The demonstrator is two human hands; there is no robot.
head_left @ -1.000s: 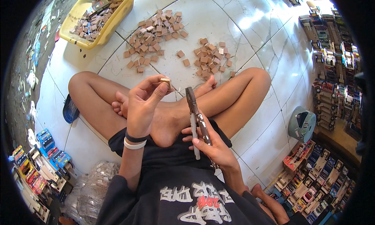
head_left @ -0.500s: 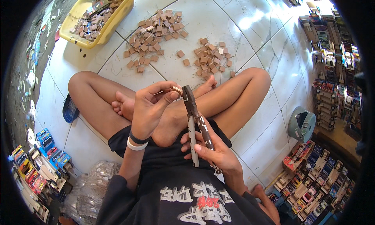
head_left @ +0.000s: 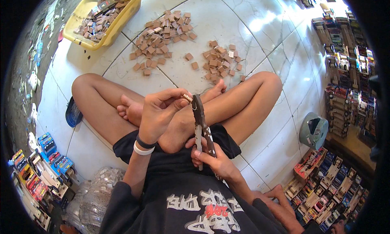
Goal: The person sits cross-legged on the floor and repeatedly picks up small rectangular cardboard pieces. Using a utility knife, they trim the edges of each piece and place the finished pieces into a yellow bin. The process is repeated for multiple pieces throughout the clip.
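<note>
Brown block [head_left: 187,98], one: was pinched between finger and thumb of the left hand [head_left: 160,112], the nearer one, its long axis slanting toward the pliers [head_left: 199,116], just to their left; contact could not be told. Pliers, one pair: were gripped by the right hand [head_left: 215,157], head pointing away from the person. Block heaps [head_left: 162,40], two: lay beyond on the tiled floor [head_left: 266,140], too overlapped to count singly. Stray blocks [head_left: 195,66], two: lay between.

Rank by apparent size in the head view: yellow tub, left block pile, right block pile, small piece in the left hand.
1. Yellow tub, cut off by the frame
2. Left block pile
3. Right block pile
4. Small piece in the left hand, partly covered
</note>
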